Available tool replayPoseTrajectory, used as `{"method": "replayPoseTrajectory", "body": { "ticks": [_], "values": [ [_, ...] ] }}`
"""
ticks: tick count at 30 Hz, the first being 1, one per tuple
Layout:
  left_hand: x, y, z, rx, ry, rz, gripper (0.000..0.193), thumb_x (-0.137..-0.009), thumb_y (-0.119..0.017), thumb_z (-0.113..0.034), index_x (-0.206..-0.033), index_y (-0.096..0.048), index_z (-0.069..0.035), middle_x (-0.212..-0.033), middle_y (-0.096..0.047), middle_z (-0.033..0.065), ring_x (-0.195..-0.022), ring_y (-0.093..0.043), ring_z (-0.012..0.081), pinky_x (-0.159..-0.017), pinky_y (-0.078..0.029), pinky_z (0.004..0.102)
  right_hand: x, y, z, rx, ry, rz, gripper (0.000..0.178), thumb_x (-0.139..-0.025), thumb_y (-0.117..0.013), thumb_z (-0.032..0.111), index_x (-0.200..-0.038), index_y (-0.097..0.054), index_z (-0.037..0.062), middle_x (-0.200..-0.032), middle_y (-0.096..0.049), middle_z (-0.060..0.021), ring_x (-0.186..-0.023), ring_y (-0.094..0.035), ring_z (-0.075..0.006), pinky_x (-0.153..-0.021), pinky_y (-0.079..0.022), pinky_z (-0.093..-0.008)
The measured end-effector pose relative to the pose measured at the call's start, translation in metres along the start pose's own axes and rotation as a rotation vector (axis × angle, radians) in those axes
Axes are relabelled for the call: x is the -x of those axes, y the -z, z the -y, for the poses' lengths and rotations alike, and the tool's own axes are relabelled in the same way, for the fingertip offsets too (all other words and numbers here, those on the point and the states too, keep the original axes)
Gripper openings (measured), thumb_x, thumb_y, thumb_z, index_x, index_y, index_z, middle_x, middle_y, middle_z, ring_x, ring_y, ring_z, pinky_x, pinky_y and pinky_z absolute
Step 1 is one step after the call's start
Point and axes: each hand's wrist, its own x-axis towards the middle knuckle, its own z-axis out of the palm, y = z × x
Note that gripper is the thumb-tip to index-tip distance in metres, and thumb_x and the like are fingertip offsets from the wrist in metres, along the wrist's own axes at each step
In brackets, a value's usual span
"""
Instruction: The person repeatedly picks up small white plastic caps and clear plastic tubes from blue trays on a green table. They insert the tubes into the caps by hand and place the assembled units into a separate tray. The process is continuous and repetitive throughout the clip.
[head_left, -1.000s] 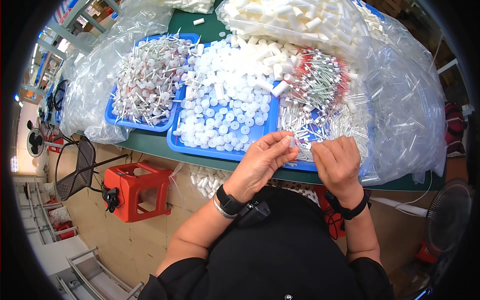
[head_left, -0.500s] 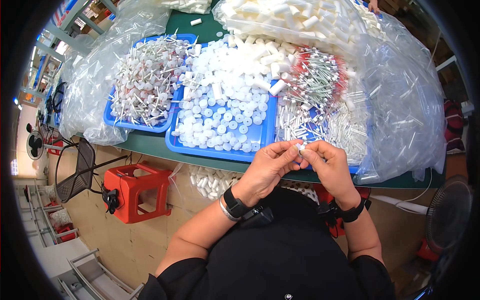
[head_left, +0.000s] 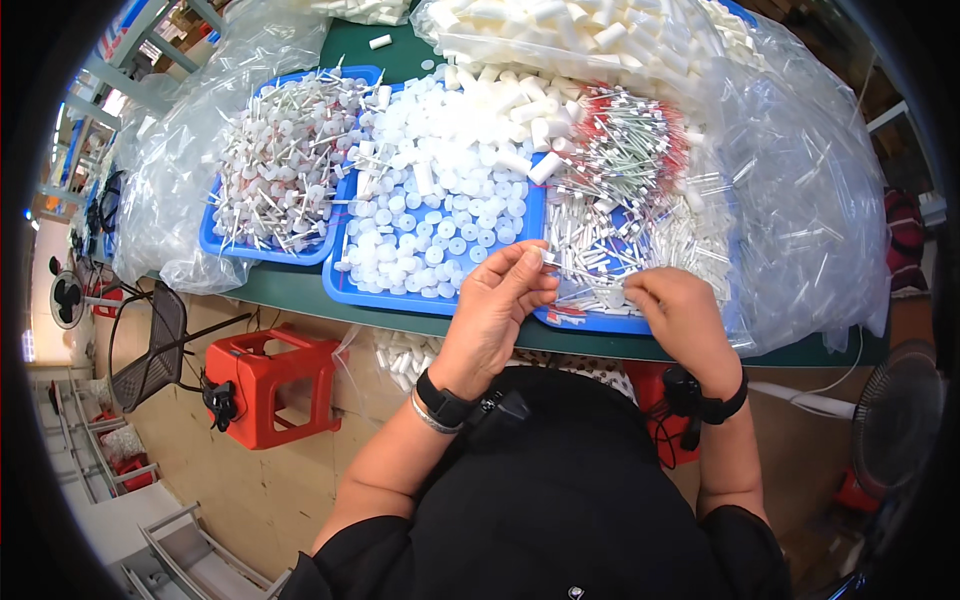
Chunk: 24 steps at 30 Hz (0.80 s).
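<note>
One thin white tube [head_left: 556,262] sits pinched in the left hand [head_left: 497,305] grip

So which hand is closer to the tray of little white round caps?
Left. The left hand hovers at the near edge of the middle blue tray of white caps. The right hand sits farther right, over the clear tubes.

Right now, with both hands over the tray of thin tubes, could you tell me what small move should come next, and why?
Probably bring the hands together again. The left hand pinches a thin clear tube at its fingertips, while the right hand rests curled on the tubes in the blue tray, a little apart; what it holds, if anything, is hidden.
</note>
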Motion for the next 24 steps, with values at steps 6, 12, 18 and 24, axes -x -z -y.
{"method": "replayPoseTrajectory", "body": {
  "ticks": [6,12,18,24],
  "values": [
    [0.003,-0.006,0.004,-0.021,0.043,-0.001,0.030,-0.097,-0.066,-0.023,-0.117,-0.062,-0.002,-0.090,-0.066,0.0026,-0.082,-0.065,0.0111,-0.075,-0.055,0.0253,-0.001,-0.010,0.004,0.108,0.097,0.081,0.006,-0.080,-0.071,0.011,-0.083,-0.069,0.0057,-0.076,-0.065,-0.0099,-0.069,-0.062,-0.0319,-0.066,-0.048,-0.0428],
    [0.004,-0.007,0.006,-0.049,0.048,0.000,0.030,-0.097,-0.066,-0.024,-0.117,-0.062,-0.002,-0.090,-0.066,0.0035,-0.083,-0.065,0.0113,-0.075,-0.054,0.0251,-0.011,-0.020,0.003,0.234,0.088,0.183,0.011,-0.078,-0.072,0.015,-0.086,-0.071,0.0079,-0.077,-0.064,-0.0085,-0.071,-0.063,-0.0307,-0.067,-0.048,-0.0407],
    [0.004,-0.008,0.004,-0.042,0.039,-0.023,0.030,-0.098,-0.064,-0.023,-0.117,-0.061,-0.001,-0.095,-0.067,0.0051,-0.087,-0.067,0.0130,-0.077,-0.055,0.0256,-0.016,-0.016,0.000,0.182,0.074,0.180,0.004,-0.077,-0.070,0.007,-0.081,-0.069,0.0065,-0.073,-0.059,-0.0084,-0.068,-0.061,-0.0301,-0.063,-0.048,-0.0384],
    [0.002,-0.007,0.005,0.006,0.051,-0.001,0.032,-0.097,-0.066,-0.022,-0.118,-0.059,0.001,-0.102,-0.065,0.0062,-0.091,-0.066,0.0150,-0.078,-0.055,0.0268,-0.015,-0.017,0.000,-0.244,0.081,-0.113,0.007,-0.085,-0.066,0.002,-0.092,-0.065,0.0040,-0.072,-0.059,-0.0083,-0.058,-0.059,-0.0229,-0.058,-0.047,-0.0351]
  ]
}}
